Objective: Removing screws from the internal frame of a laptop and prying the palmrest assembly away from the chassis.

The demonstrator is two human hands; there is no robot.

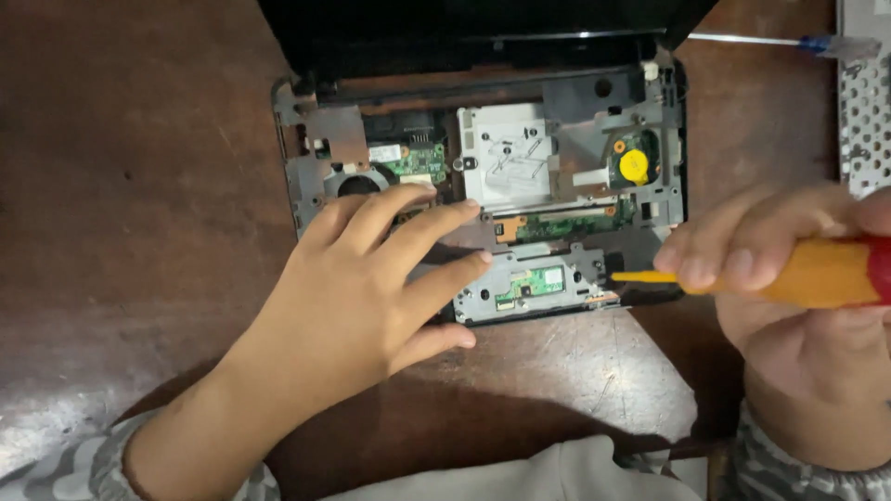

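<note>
The counter point(139, 139) is dark reddish-brown, scuffed with pale grey wear marks. The laptop point(650, 167) has a black frame and lid over bare silver-grey metal inside. Its circuit boards point(418, 162) are green, with small orange patches. A round battery point(634, 165) shows bright yellow on a green ring. The screwdriver point(817, 274) has an orange-yellow handle with a red end. The sleeves point(74, 468) carry a grey-and-white camouflage pattern. A perforated silver plate point(865, 102) is dotted with holes; the tool point(817, 44) beside it has a blue band.
</note>
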